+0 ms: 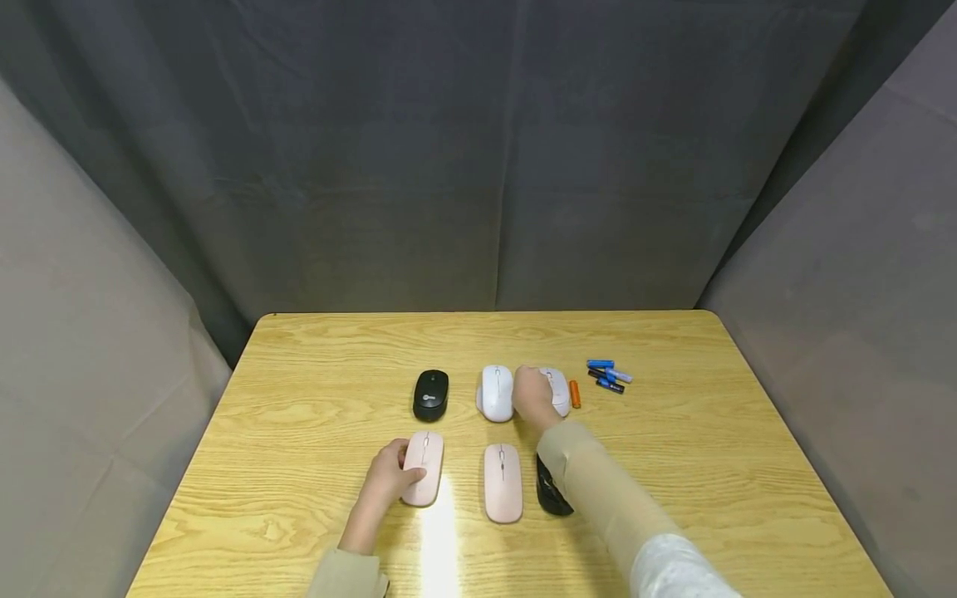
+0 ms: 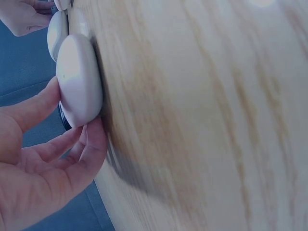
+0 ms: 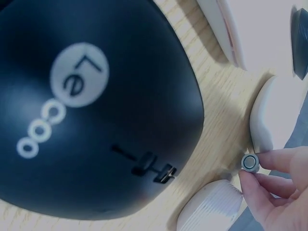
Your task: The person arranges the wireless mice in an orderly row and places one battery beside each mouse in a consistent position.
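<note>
Pale pink mouse (image 1: 428,457), slim, smooth, round-ended; left fingers (image 2: 94,149) gripping.

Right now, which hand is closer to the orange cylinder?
Right. The right hand is just left of the orange cylinder, a white mouse between them. The left hand is farther left and nearer the wearer, holding the left pink mouse.

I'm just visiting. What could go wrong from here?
The small round cylinder pinched by the right hand might slip out and roll away. The right sleeve reaches across the nearer black mouse and could nudge it out of place. The orange cylinder lies loose beside a white mouse, so a bump could set it rolling.
</note>
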`<action>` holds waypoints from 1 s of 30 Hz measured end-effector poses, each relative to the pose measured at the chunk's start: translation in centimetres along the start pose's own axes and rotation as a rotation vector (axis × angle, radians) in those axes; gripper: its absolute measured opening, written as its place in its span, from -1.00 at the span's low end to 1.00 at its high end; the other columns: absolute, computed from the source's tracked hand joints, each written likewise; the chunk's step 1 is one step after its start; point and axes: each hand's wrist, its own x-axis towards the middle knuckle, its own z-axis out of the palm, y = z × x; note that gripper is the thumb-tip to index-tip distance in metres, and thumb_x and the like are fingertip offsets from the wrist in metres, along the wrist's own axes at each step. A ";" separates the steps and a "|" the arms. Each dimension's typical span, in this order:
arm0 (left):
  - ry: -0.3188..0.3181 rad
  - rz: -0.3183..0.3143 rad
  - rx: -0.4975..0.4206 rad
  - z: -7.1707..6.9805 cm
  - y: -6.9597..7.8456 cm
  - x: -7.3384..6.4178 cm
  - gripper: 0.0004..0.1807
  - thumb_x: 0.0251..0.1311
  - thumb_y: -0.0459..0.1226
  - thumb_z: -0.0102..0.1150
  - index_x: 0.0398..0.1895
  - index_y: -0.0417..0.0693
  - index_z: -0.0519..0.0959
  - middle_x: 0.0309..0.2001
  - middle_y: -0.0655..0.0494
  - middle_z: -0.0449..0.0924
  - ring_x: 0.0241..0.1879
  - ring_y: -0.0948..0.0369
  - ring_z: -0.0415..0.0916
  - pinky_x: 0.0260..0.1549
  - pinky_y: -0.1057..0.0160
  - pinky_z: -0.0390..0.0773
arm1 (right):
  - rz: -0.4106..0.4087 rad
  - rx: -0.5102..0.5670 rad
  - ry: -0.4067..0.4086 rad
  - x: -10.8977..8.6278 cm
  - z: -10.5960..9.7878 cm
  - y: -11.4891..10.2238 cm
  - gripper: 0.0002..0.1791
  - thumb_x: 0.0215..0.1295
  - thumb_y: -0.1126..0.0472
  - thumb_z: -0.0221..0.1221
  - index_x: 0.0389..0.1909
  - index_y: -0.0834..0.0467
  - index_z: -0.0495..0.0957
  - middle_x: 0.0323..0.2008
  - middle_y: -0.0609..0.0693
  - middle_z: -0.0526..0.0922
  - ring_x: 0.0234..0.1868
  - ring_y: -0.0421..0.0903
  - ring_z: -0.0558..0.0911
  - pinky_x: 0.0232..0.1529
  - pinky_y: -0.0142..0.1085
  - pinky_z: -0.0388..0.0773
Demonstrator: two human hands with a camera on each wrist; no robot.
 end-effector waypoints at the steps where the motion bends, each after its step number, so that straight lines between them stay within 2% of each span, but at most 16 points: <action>1: 0.001 -0.001 -0.001 0.0 0.0 0.0 -0.46 -0.03 -0.40 0.29 0.06 -0.41 0.37 -0.43 -0.03 0.46 -0.44 0.16 0.42 -0.48 0.24 0.49 | 0.001 -0.001 -0.005 0.0 0.0 0.0 -0.85 0.16 0.46 0.00 -0.40 0.37 0.56 -0.39 0.26 0.62 -0.35 0.15 0.63 -0.45 -0.11 0.56; 6: 0.004 0.000 0.003 -0.1 -0.1 0.1 -0.45 -0.03 -0.40 0.29 0.07 -0.41 0.37 -0.42 -0.03 0.46 -0.43 0.16 0.42 -0.48 0.24 0.49 | -0.021 0.010 -0.017 -0.2 -0.2 -0.1 -0.83 0.22 0.44 -0.02 -0.35 0.38 0.55 -0.34 0.27 0.62 -0.29 0.15 0.63 -0.35 -0.10 0.57; 11: 0.004 -0.004 -0.002 -0.1 -0.2 0.0 -0.45 -0.03 -0.41 0.29 0.07 -0.42 0.37 -0.42 -0.03 0.46 -0.43 0.16 0.42 -0.48 0.24 0.50 | -0.053 0.035 -0.002 -0.7 -0.2 -0.1 -0.81 0.26 0.39 -0.03 -0.36 0.36 0.56 -0.36 0.25 0.63 -0.32 0.12 0.63 -0.41 -0.15 0.57; 16: -0.001 -0.009 -0.013 0.0 0.0 0.0 -0.44 -0.02 -0.40 0.28 0.08 -0.42 0.36 -0.41 -0.04 0.45 -0.42 0.16 0.41 -0.47 0.24 0.49 | -0.014 0.125 -0.025 -0.9 -0.2 0.1 -0.79 0.27 0.30 0.03 -0.40 0.34 0.57 -0.41 0.20 0.62 -0.40 0.05 0.61 -0.46 -0.19 0.53; 20: 0.001 -0.017 -0.010 0.1 0.1 0.0 -0.43 -0.02 -0.40 0.29 0.09 -0.42 0.36 -0.42 -0.03 0.44 -0.42 0.16 0.40 -0.47 0.24 0.48 | 0.009 0.206 -0.021 -0.9 0.0 0.5 -0.76 0.22 0.27 0.09 -0.60 0.28 0.48 -0.59 0.10 0.52 -0.53 -0.03 0.48 -0.47 -0.20 0.47; 23: 0.003 -0.021 -0.007 0.1 0.1 0.1 -0.44 -0.02 -0.40 0.29 0.09 -0.42 0.36 -0.42 -0.03 0.43 -0.43 0.16 0.40 -0.48 0.25 0.47 | 0.016 0.229 0.007 -0.9 0.3 0.7 -0.73 0.20 0.26 0.12 -0.67 0.24 0.43 -0.64 0.07 0.47 -0.56 -0.05 0.43 -0.46 -0.18 0.48; 30: 0.004 -0.018 -0.011 0.2 0.0 0.1 -0.44 -0.02 -0.40 0.29 0.08 -0.41 0.37 -0.43 -0.02 0.43 -0.43 0.16 0.39 -0.48 0.25 0.47 | 0.035 0.220 0.050 -1.0 0.7 0.6 -0.79 0.17 0.27 0.13 -0.56 0.32 0.52 -0.55 0.18 0.58 -0.51 0.03 0.57 -0.48 -0.14 0.53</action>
